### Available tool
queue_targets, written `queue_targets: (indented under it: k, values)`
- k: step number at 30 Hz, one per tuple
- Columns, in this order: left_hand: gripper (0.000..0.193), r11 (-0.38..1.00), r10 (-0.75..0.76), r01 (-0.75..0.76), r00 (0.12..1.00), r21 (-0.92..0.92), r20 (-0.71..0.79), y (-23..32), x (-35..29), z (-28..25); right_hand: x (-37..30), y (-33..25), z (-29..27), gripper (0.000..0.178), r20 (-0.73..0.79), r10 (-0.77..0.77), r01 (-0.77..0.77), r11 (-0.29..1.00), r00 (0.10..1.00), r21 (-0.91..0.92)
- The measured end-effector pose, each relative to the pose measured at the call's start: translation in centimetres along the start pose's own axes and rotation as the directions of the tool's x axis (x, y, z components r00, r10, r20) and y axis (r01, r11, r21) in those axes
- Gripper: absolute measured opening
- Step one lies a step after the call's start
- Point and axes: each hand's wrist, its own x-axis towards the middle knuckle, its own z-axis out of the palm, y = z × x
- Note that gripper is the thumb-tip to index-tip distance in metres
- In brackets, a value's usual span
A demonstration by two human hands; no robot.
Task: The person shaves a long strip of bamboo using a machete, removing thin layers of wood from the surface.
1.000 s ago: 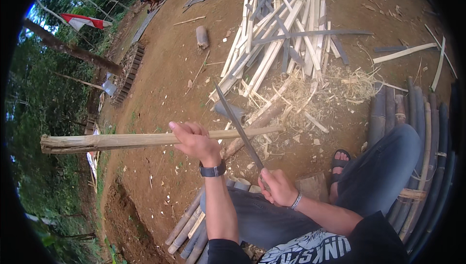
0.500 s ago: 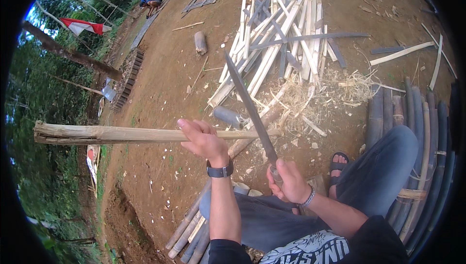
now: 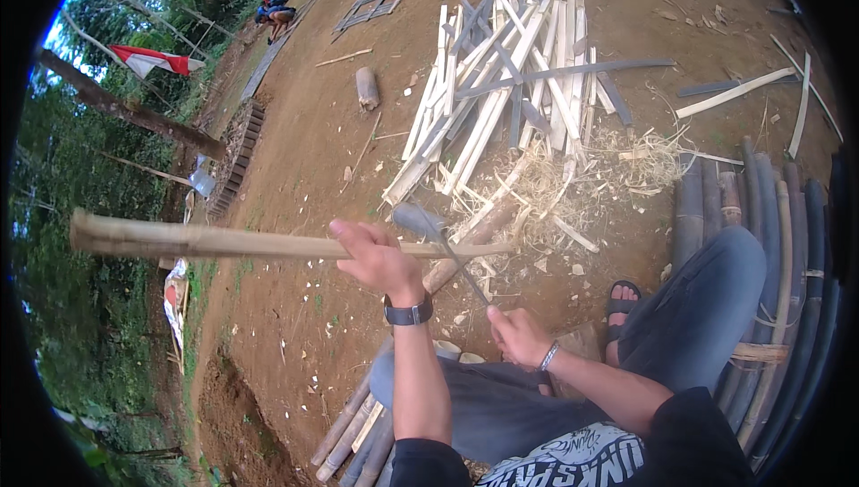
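Observation:
A long pale bamboo strip [image 3: 224,241] lies sideways across the middle of the view, its thicker end far left. My left hand [image 3: 380,260], with a dark watch at the wrist, is closed round it near its right part. In my right hand [image 3: 521,337] is the handle of a machete [image 3: 467,276]. Its blade shows nearly edge-on, a thin dark line slanting up and left, and crosses the strip to the right of my left hand. Whether the edge touches the strip I cannot tell. My right fingers hide most of the handle.
Split bamboo slats [image 3: 501,84] lie piled ahead, with curly shavings [image 3: 626,160] at the near side. Dark bamboo poles [image 3: 769,263] are stacked at right. Cut bamboo lengths [image 3: 344,429] lie by my left knee. A short log [image 3: 367,89] and a bent-over person [image 3: 277,14] are farther off.
The machete has swung down and turned, from raised with its flat side showing to nearly edge-on across the strip. My right hand has lowered slightly; the strip's left end has risen a little.

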Motion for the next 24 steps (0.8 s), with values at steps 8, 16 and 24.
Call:
queue_targets:
  k: [8,16,24]
  values:
    - [0.049,0.999,0.011,-0.011,1.000,0.036,0.000,0.1,-0.6,0.9,-1.4,-0.8,0.6,0.062,-0.022,-0.114,0.116,0.981,0.993,0.152]
    - [0.040,0.995,0.088,-0.097,0.945,0.012,0.316,2.0,1.9,-0.7,-2.5,-5.5,-2.4,0.057,-0.011,-0.284,0.284,0.958,0.959,-0.048]
    - [0.041,0.958,0.288,-0.270,0.917,-0.101,0.278,12.6,5.9,3.0,-3.7,-2.4,-5.0,0.048,-0.257,-0.386,0.224,0.841,0.886,-0.492]
